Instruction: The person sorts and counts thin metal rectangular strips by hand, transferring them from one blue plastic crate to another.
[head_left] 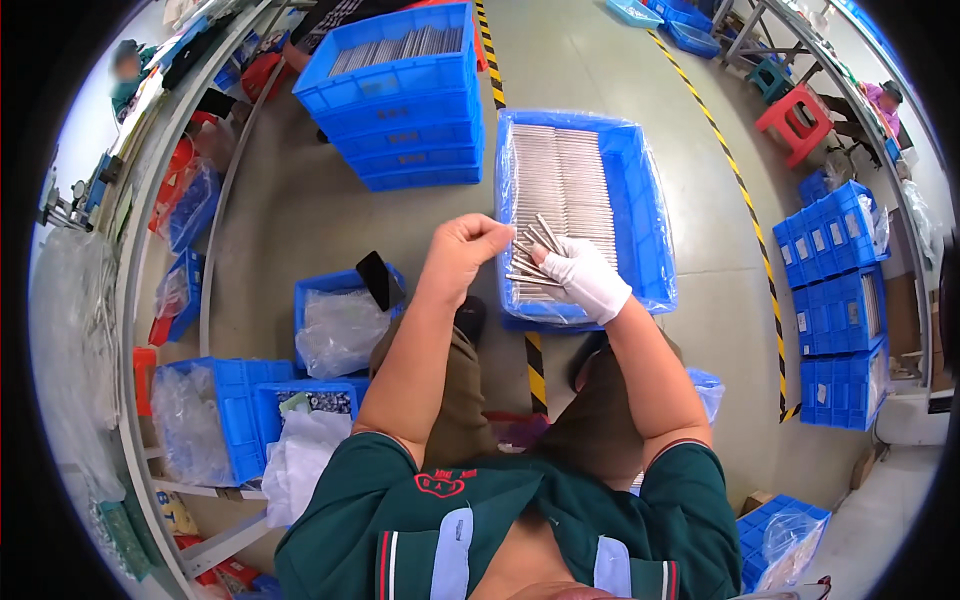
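Note:
In front of me a blue crate [648,235] lined with clear plastic holds stacked rows of thin silvery metal rods [560,165]. Over the crate's near left part, my right hand [590,280], in a white glove with bare fingertips, is closed around several loose metal rods [540,236] that fan out toward the left. My bare left hand [468,248] is beside them at the crate's left edge, its thumb and fingers pinched together close to the rod ends. Whether a rod is between those fingers is too small to make out.
A stack of blue crates [405,120], the top one full of rods, stands far left. Near left are a blue bin with plastic bags [345,325], a black phone [376,280] and a bin of small metal parts [325,402]. Right are stacked blue bins [835,310] and a red stool [797,123].

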